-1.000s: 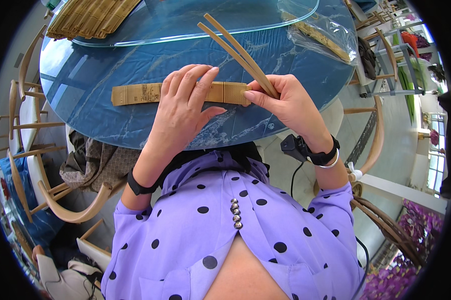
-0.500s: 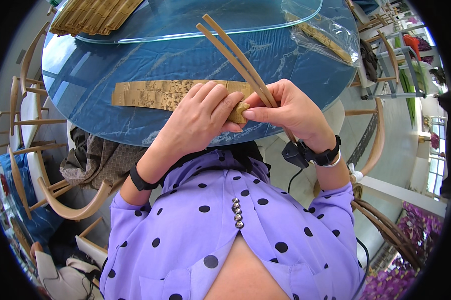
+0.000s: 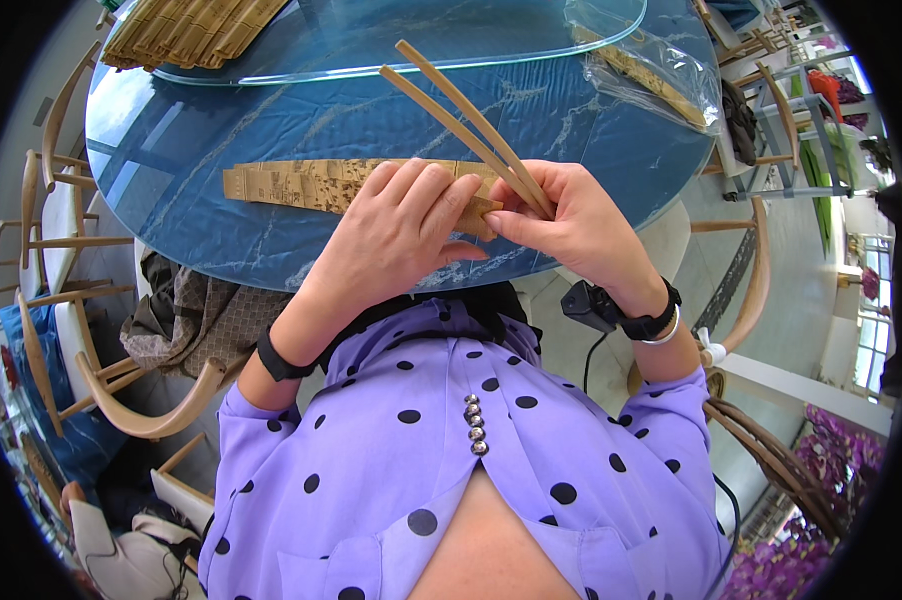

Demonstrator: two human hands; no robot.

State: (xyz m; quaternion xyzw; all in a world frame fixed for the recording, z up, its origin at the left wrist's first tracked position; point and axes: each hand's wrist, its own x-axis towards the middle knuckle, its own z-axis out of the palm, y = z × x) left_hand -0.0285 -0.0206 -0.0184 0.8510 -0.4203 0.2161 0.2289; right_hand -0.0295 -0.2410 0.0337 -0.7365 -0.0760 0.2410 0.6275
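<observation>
The left hand (image 3: 396, 235) lies palm-down with its fingers (image 3: 441, 195) stretched out and slightly spread, pressing flat on the near end of a long, flat strip of pale tan bamboo slats printed with dark markings (image 3: 301, 183). That strip rests on the round blue marbled glass tabletop (image 3: 271, 120) and runs away from the fingertips toward the person's left, its far end well beyond the knuckles. The right hand (image 3: 581, 225) sits just beside the left, fingertips nearly meeting it; its thumb and forefinger are pinched together around the lower ends of two slender, curved tan bamboo sticks (image 3: 466, 125), while the remaining fingers curl loosely behind them. From that pinch the two sticks rise up and away across the table, splaying a little apart at their far tips. The end of the slatted strip lies directly under and between the two sets of fingertips, touching the left fingers; whether the right fingers touch it too cannot be told. Beyond the sticks' tips lies a clear curved glass panel (image 3: 421, 40), with a stack of brown bamboo slat mats (image 3: 186, 30) past it on the left-hand side. Past the right hand's knuckles, a clear plastic bag holding a tan strip (image 3: 651, 75) lies near the table's edge.
</observation>
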